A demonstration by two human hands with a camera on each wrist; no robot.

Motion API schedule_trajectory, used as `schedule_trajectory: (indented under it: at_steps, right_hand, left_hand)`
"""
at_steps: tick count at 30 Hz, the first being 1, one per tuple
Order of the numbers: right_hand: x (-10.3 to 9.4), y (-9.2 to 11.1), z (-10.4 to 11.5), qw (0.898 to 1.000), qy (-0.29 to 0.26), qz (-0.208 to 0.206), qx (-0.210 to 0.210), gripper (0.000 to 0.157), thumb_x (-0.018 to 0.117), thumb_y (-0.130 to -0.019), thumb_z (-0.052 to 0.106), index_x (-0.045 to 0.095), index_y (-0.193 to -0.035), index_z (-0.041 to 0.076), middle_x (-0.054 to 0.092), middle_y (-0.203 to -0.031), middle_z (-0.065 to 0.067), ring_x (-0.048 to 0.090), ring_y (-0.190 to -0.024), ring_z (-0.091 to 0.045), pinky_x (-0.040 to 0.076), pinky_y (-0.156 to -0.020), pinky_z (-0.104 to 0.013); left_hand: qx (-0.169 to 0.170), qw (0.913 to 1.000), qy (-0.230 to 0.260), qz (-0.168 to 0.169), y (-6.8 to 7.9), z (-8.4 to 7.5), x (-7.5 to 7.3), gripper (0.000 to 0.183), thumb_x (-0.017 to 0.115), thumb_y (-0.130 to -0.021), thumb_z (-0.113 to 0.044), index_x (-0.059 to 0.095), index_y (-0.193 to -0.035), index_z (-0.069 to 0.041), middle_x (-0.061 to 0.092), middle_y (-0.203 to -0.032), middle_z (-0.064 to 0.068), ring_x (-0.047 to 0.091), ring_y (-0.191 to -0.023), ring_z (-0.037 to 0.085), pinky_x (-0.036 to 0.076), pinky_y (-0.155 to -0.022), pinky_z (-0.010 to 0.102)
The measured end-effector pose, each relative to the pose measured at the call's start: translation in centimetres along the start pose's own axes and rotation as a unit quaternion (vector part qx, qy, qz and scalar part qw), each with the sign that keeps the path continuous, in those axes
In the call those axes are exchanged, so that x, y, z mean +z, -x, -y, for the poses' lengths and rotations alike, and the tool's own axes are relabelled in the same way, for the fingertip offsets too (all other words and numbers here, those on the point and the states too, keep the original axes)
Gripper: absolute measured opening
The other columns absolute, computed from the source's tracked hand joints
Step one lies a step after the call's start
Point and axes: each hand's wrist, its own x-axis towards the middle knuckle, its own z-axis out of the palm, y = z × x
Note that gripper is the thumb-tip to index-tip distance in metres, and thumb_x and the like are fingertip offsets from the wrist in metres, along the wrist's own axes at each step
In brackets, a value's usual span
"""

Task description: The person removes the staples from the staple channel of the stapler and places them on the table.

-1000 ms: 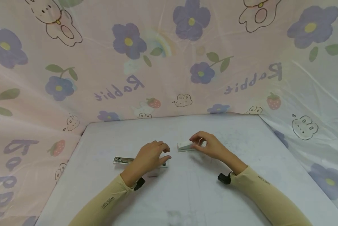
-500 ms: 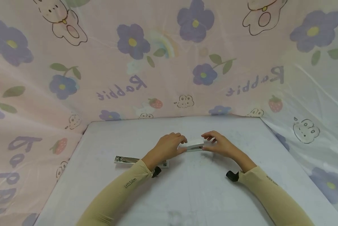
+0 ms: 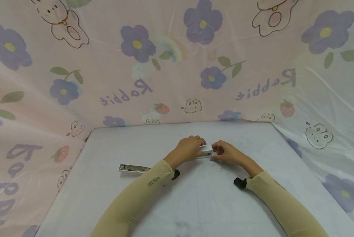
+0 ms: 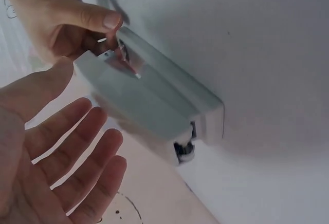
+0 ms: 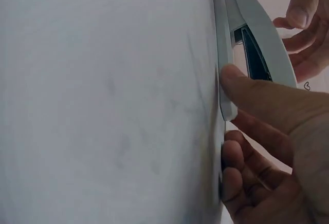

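Observation:
A pale grey-white stapler (image 3: 206, 155) lies between the two hands on the white table (image 3: 206, 194). Its upper arm stands away from the base, with a wedge-shaped gap at the front seen in the left wrist view. My right hand (image 3: 228, 153) pinches the front end of the base; in the right wrist view the thumb (image 5: 247, 88) is laid along it and the other fingers curl beneath. Beside the upper arm is my left hand (image 3: 189, 148), its fingers (image 4: 97, 178) spread and loosely bent, the thumb tip close to the arm's end.
A long white thing with metal parts (image 3: 134, 168) lies at the left of the table, partly hidden behind the left sleeve (image 3: 141, 191). A flower-and-rabbit printed curtain (image 3: 171, 82) hangs along the table's back edge and sides.
My left hand has moved right, from above the long white thing to the stapler. The right hand has let its fingers close at the stapler's end.

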Motion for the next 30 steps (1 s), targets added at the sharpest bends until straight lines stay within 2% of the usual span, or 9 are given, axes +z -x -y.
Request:
schedule_trajectory:
  at_steps: [4, 11, 13, 17, 20, 23, 30]
  right_hand:
    - [0.1, -0.2, -0.3, 1.000, -0.007, 0.005, 0.007, 0.048, 0.089, -0.091, 0.023, 0.068, -0.128, 0.001, 0.063, -0.112, -0.008, 0.059, -0.095, -0.019, 0.052, -0.083, -0.032]
    - [0.0, -0.4, -0.4, 1.000, -0.026, 0.013, 0.012, 0.034, 0.090, -0.090, 0.019, 0.065, -0.110, 0.008, 0.060, -0.098, -0.006, 0.055, -0.087, -0.020, 0.046, -0.076, -0.031]
    - [-0.1, -0.5, -0.4, 0.999, -0.033, 0.015, 0.007, 0.032, 0.090, -0.090, 0.017, 0.064, -0.105, 0.008, 0.059, -0.095, -0.007, 0.053, -0.086, -0.021, 0.045, -0.075, -0.030]
    - [-0.2, -0.6, -0.5, 0.999, -0.039, 0.020, -0.001, 0.031, 0.090, -0.090, 0.017, 0.063, -0.101, 0.007, 0.058, -0.091, -0.008, 0.052, -0.083, -0.020, 0.043, -0.073, -0.029]
    - [-0.2, -0.6, -0.4, 0.999, -0.042, 0.022, -0.003, 0.029, 0.089, -0.091, 0.016, 0.063, -0.100, 0.007, 0.058, -0.090, -0.009, 0.051, -0.080, -0.019, 0.042, -0.071, -0.029]
    - [-0.3, -0.6, -0.3, 0.998, -0.048, 0.025, -0.007, 0.028, 0.088, -0.092, 0.015, 0.062, -0.100, 0.007, 0.058, -0.090, -0.011, 0.051, -0.078, -0.018, 0.043, -0.071, -0.029]
    - [-0.3, -0.7, 0.0, 0.998, -0.045, 0.031, -0.006, 0.030, 0.088, -0.091, 0.015, 0.061, -0.099, 0.007, 0.057, -0.091, -0.009, 0.050, -0.079, -0.018, 0.043, -0.071, -0.029]
  left_hand:
    - [-0.001, 0.9997, -0.023, 0.004, -1.1, -0.5, 0.8, 0.045, 0.076, -0.101, -0.046, 0.071, -0.139, -0.022, 0.072, -0.129, -0.003, 0.068, -0.112, 0.017, 0.057, -0.089, 0.031]
    - [-0.008, 0.9972, -0.074, -0.012, -2.3, -1.6, 2.0, 0.045, 0.075, -0.100, -0.051, 0.073, -0.136, -0.023, 0.073, -0.130, -0.004, 0.067, -0.115, 0.018, 0.056, -0.096, 0.034]
    - [-0.010, 0.9968, -0.079, -0.013, -2.7, -1.9, 2.2, 0.045, 0.075, -0.100, -0.051, 0.073, -0.134, -0.022, 0.074, -0.127, -0.004, 0.068, -0.112, 0.018, 0.057, -0.093, 0.034]
    - [-0.021, 0.9978, -0.063, 0.008, -3.3, -2.1, 2.6, 0.043, 0.072, -0.102, -0.050, 0.072, -0.133, -0.019, 0.073, -0.121, -0.003, 0.070, -0.105, 0.017, 0.060, -0.082, 0.034]
    - [-0.032, 0.9979, -0.049, 0.027, -3.3, -2.3, 2.6, 0.042, 0.071, -0.102, -0.049, 0.071, -0.132, -0.018, 0.072, -0.118, -0.002, 0.070, -0.103, 0.017, 0.060, -0.079, 0.034]
    - [-0.035, 0.9978, -0.047, 0.030, -3.2, -2.3, 2.6, 0.043, 0.072, -0.101, -0.049, 0.072, -0.130, -0.017, 0.071, -0.114, -0.002, 0.068, -0.104, 0.016, 0.060, -0.079, 0.033]
    - [-0.006, 0.9939, -0.110, -0.004, -2.9, -2.3, 3.1, 0.045, 0.070, -0.101, -0.052, 0.072, -0.124, -0.014, 0.070, -0.107, -0.001, 0.068, -0.092, 0.014, 0.058, -0.075, 0.026]
